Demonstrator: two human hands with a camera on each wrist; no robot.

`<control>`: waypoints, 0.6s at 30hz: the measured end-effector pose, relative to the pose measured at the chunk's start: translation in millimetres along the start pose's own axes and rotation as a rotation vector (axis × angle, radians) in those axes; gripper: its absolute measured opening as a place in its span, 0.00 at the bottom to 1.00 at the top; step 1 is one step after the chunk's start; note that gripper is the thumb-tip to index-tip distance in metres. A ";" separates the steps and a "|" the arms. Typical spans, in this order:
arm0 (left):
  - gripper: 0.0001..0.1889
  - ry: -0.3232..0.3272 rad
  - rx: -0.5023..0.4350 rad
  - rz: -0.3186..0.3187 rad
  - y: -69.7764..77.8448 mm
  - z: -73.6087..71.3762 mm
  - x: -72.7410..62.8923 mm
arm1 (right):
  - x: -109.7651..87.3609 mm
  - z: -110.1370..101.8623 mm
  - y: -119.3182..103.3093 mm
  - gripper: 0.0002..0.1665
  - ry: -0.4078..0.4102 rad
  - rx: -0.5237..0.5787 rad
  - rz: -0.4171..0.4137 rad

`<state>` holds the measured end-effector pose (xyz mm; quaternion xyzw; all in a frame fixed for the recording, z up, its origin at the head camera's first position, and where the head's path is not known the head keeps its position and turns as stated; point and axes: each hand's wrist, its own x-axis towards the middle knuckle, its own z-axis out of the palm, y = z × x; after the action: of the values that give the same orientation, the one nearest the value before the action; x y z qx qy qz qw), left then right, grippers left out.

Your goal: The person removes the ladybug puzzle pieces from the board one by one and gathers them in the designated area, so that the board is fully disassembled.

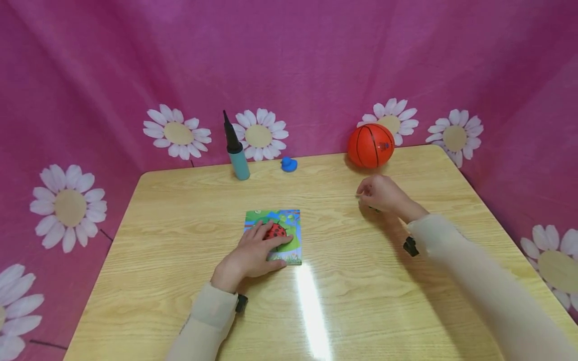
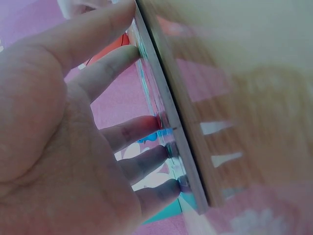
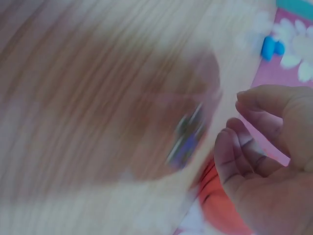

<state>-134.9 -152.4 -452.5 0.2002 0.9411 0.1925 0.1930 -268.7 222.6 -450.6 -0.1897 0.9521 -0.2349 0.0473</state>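
My left hand (image 1: 253,253) lies spread over a square ladybug picture board (image 1: 295,250) on the table. Its fingertips (image 2: 146,125) touch the board's face; the palm covers the lower left corner. Farther right, my right hand (image 1: 381,193) hovers over the table with loosely curled fingers. A gap shows between its thumb and fingers (image 3: 230,152), with nothing in it. Just below that hand is a small flat thing (image 3: 186,139), blurred, with green and blue on it. In the head view the hand partly hides it.
An orange-red ball (image 1: 371,146) stands at the back right, just beyond my right hand. A blue rubber duck (image 1: 289,164) and a teal hand pump (image 1: 240,163) with a black nozzle stand along the back edge. Behind the table hangs a pink flowered curtain (image 1: 293,65).
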 end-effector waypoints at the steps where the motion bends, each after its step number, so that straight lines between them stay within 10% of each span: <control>1: 0.31 0.001 -0.003 -0.002 0.1 -0.2 0.2 | 2.9 2.6 -6.4 0.06 0.003 0.003 -0.011; 18: 0.31 0.002 0.004 0.015 0.8 -2.1 -0.8 | 27.2 63.5 -140.6 0.15 -0.105 0.072 -0.273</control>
<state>-134.8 -152.7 -450.2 0.2073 0.9402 0.1919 0.1902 -234.8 69.9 -441.4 -0.3277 0.9047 -0.2628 0.0712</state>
